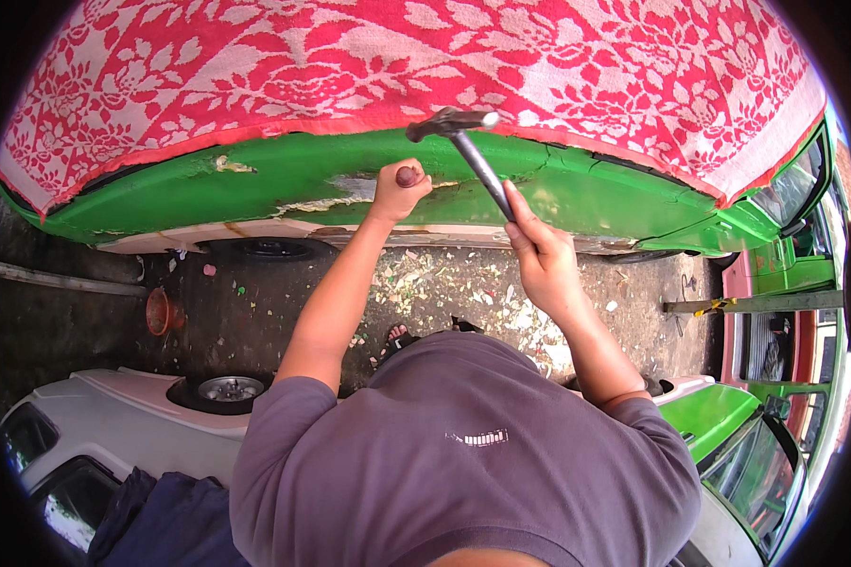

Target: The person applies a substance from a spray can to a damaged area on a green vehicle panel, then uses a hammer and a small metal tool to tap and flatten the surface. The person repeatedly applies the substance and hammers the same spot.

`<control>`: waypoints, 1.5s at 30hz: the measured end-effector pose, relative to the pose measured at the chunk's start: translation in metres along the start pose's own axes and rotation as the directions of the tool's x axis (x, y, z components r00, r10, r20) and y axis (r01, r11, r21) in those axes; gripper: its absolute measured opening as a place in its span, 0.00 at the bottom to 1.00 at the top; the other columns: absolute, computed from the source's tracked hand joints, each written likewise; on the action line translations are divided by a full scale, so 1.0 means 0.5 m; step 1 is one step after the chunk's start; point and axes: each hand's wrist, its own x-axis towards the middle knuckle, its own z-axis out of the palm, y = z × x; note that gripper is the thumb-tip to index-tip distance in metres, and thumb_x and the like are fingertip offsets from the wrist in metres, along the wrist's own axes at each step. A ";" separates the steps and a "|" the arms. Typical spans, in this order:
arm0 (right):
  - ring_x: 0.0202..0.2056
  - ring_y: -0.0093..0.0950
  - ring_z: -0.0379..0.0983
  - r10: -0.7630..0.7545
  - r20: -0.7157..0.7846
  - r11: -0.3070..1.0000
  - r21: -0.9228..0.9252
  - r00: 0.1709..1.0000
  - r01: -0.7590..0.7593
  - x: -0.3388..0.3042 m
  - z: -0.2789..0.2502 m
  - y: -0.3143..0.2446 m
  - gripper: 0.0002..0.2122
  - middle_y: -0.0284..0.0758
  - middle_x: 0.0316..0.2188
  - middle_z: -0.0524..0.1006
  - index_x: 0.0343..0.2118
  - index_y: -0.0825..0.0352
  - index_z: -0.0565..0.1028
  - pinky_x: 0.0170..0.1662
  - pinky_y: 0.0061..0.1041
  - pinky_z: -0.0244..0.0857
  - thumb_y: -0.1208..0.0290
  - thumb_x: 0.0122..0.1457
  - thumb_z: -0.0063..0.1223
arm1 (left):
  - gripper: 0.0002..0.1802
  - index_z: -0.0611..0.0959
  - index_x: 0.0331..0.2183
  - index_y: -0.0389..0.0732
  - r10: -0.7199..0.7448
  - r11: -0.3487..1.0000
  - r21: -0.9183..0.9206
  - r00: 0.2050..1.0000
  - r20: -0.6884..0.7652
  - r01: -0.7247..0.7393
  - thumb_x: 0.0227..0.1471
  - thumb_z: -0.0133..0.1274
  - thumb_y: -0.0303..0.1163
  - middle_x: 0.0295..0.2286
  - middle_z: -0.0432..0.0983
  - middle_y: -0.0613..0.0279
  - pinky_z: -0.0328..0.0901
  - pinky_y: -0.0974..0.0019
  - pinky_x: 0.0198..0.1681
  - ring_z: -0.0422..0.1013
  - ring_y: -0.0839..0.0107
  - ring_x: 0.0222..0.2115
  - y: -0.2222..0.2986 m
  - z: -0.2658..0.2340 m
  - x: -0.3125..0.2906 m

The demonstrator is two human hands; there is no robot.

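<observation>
My right hand (547,265) is closed round the lower shaft of a metal hammer (483,172). The hammer is raised, its head up and to the left, over the edge of the cloth. In a fist, my left hand (394,200) grips a tool with a round brown handle end (408,177); the rest of that tool is hidden below the hand. This fist is close to the side of a green vehicle body (511,175), beside a scraped patch (345,189) where paint and filler have broken away. The hammer's head is a little above and right of the fist, apart from it.
A red and white patterned cloth (350,71) covers the vehicle's top. Paint and filler flakes (425,288) litter the ground under my arms. A reddish bucket (164,312) lies at left. Behind me stand a pale car (151,402) and a green-and-white vehicle (714,416).
</observation>
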 end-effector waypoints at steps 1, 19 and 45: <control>0.23 0.36 0.72 0.079 0.103 0.995 -0.071 0.991 -0.072 0.011 0.000 0.004 0.22 0.48 0.29 0.78 0.60 0.54 0.66 0.36 0.28 0.68 0.74 0.63 0.48 | 0.15 0.67 0.16 0.40 -0.017 1.000 -0.007 1.000 -0.015 0.017 0.41 0.58 0.19 0.16 0.60 0.75 0.55 0.73 0.24 0.56 0.84 0.20 0.010 0.014 0.001; 0.20 0.39 0.67 0.254 0.245 0.965 -0.134 0.935 -0.227 0.029 0.016 0.035 0.21 0.52 0.23 0.73 0.60 0.52 0.67 0.31 0.32 0.65 0.72 0.63 0.48 | 0.14 0.69 0.16 0.40 0.002 0.992 0.130 1.000 -0.001 -0.002 0.40 0.59 0.22 0.15 0.62 0.75 0.55 0.74 0.23 0.57 0.84 0.19 0.013 0.016 0.013; 0.24 0.18 0.63 0.154 -0.099 0.984 0.102 0.983 -0.144 -0.014 -0.018 0.031 0.23 0.38 0.34 0.80 0.61 0.61 0.66 0.33 0.18 0.63 0.77 0.62 0.49 | 0.14 0.69 0.17 0.38 0.028 0.994 0.100 0.999 0.032 -0.031 0.41 0.58 0.20 0.16 0.60 0.74 0.57 0.74 0.24 0.56 0.85 0.20 -0.001 -0.004 0.016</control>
